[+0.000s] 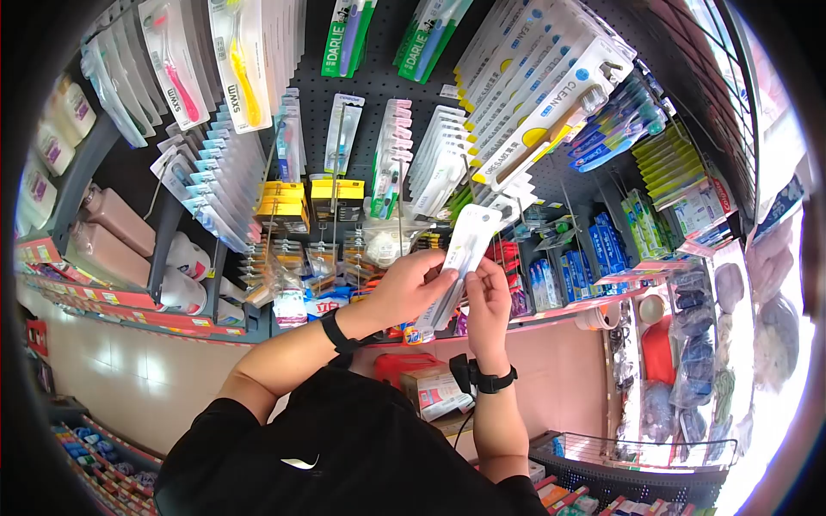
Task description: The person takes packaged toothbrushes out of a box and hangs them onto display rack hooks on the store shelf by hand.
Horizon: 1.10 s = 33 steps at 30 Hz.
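Both hands hold a small stack of white toothbrush packs (471,234) in front of the display rack. My left hand (415,292) grips the stack from the left, with its thumb across the front pack. From the right, my right hand (489,303) has its fingers closed at the edge of the same packs. The stack tilts, its top end leaning to the right and near the hanging rows. Just above it hang large toothbrush packs with yellow dots (551,112). Behind the hands, other small packs hang on hooks, partly hidden.
A black pegboard (318,77) carries metal hooks with several rows of toothbrush packs. Yellow boxes (337,196) sit in the middle. Pink bottles (107,241) stand on the left shelf. Toothpaste boxes (608,243) are at right. A cardboard box (434,391) rests on the floor below.
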{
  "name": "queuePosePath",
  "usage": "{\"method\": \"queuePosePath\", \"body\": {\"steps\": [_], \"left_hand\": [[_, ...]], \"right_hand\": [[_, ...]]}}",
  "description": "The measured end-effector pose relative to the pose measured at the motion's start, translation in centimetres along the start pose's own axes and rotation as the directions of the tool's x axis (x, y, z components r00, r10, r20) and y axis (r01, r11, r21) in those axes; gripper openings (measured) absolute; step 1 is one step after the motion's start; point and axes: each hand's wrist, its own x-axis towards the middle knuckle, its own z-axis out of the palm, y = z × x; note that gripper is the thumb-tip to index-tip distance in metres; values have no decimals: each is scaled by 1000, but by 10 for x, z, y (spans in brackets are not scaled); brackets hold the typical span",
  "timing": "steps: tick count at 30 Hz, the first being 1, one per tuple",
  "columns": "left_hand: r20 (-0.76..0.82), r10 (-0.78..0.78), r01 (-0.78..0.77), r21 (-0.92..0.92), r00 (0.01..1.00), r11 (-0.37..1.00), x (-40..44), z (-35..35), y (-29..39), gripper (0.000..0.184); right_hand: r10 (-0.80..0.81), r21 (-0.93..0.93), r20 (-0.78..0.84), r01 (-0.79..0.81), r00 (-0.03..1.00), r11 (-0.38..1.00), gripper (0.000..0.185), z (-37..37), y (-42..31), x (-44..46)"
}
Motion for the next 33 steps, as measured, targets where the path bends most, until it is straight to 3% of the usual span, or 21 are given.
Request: {"method": "queuePosePath", "body": {"steps": [12, 15, 17, 21, 23, 25, 27, 28, 29, 31, 33], "left_hand": [[-16, 20, -20, -20, 1000, 1000, 13, -8, -38, 21], [10, -53, 53, 3, 999, 999, 16, -12, -44, 23], [-18, 27, -25, 111, 999, 993, 25, -14, -53, 25], [-112, 54, -34, 172, 992, 985, 48, -21, -54, 28], [-175, -96, 133, 212, 980, 968, 65, -23, -66, 30], [-199, -37, 87, 253, 979, 964, 75, -23, -79, 32], [-174, -169, 197, 163, 970, 967, 78, -25, -74, 33], [-214, -58, 92, 156, 975, 983, 77, -22, -85, 39], [-210, -62, 96, 157, 976, 983, 73, -20, -91, 39], [-321, 246, -117, 374, 914, 920, 61, -20, -92, 47], [-206, 149, -86, 285, 967, 955, 36, -28, -88, 55]], "right_hand": [[103, -16, -14, -103, 995, 995, 23, 5, 17, 14], [126, -22, -26, -127, 992, 992, 21, 6, 22, 20], [143, -24, -30, -144, 989, 989, 20, 5, 28, 28], [70, -34, -10, -71, 997, 997, 17, 8, 51, 71], [140, -2, -16, -140, 990, 990, 19, 9, 61, 88], [134, -68, -33, -136, 990, 988, 20, 9, 70, 105], [130, -131, -51, -135, 990, 982, 21, 13, 73, 116], [133, -101, -59, -139, 989, 985, 22, 16, 72, 119], [136, -71, -69, -141, 988, 987, 24, 18, 72, 119], [156, -48, -108, -162, 982, 986, 26, 24, 67, 113], [5, -151, -186, -34, 982, 988, 27, 21, 77, 100]]}}
